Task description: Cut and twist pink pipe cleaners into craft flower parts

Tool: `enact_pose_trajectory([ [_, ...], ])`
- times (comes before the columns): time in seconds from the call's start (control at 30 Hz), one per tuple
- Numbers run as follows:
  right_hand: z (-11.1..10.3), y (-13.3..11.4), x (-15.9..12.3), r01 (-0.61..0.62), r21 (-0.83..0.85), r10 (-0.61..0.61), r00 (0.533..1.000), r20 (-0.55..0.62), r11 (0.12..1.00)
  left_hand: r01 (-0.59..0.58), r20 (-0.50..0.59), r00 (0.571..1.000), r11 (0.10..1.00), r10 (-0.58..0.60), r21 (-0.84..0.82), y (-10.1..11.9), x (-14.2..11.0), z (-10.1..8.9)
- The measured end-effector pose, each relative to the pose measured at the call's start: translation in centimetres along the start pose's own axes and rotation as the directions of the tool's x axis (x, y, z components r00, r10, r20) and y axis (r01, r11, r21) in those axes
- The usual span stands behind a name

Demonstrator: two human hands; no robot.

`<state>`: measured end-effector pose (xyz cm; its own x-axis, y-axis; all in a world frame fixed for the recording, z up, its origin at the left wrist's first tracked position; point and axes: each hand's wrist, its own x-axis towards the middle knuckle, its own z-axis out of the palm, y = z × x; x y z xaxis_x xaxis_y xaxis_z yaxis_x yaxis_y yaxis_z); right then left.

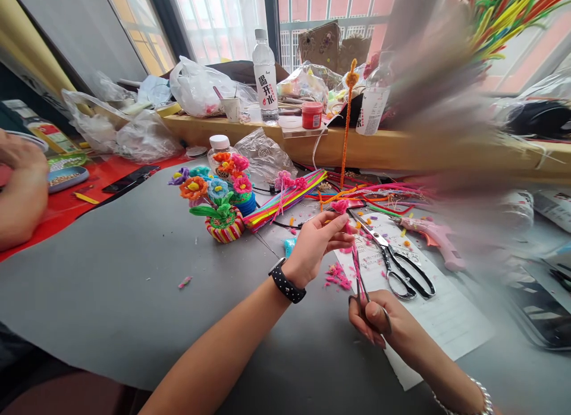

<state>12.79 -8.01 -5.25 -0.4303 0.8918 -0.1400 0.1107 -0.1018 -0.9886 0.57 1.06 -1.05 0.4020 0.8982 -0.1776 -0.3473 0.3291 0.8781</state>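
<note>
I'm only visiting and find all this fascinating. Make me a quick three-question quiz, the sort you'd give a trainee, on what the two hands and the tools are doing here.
1. Multiple choice: what does the right hand hold?
a) a glue gun
b) a pair of small scissors
c) a bottle

2. True or false: the large black-handled scissors are in neither hand.

3. Fill in the blank: the left hand holds a fuzzy piece whose colour is ____.

Key:
1. b
2. True; they lie in front of the right hand.
3. pink
</note>
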Motion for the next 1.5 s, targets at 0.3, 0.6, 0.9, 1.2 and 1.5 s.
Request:
enact_pose_trajectory([
  [0.3, 0.18, -0.06, 0.09, -0.027, 0.030, 0.027, 1.000, 0.012, 0.999, -0.004, -0.006, 1.000, 0.999, 0.004, -0.034, -0.01, 0.02, -0.01],
  [0.6, 0.43, 0.17, 0.15, 0.002, 0.077, -0.007, 0.998, 0.062, 0.997, -0.022, 0.031, 0.999, 0.999, 0.023, -0.038, -0.06, -0.10, -0.04],
  [0.9, 0.51, -0.23, 0.01, -0.014, 0.101, 0.004, 0.996, 0.090, 0.995, -0.027, 0.043, 0.999, 0.999, 0.028, -0.026, -0.07, -0.15, -0.08],
  [1.2, 0.49, 0.15, 0.17, -0.021, 0.109, 0.013, 0.997, 0.072, 0.994, -0.017, 0.036, 0.999, 1.000, 0.018, -0.021, -0.09, -0.06, -0.10],
  [1.5, 0.31, 0.05, 0.11, -0.034, 0.144, 0.026, 0.998, 0.055, 0.989, -0.016, 0.018, 1.000, 0.999, 0.017, -0.048, -0.03, -0.04, -0.04],
])
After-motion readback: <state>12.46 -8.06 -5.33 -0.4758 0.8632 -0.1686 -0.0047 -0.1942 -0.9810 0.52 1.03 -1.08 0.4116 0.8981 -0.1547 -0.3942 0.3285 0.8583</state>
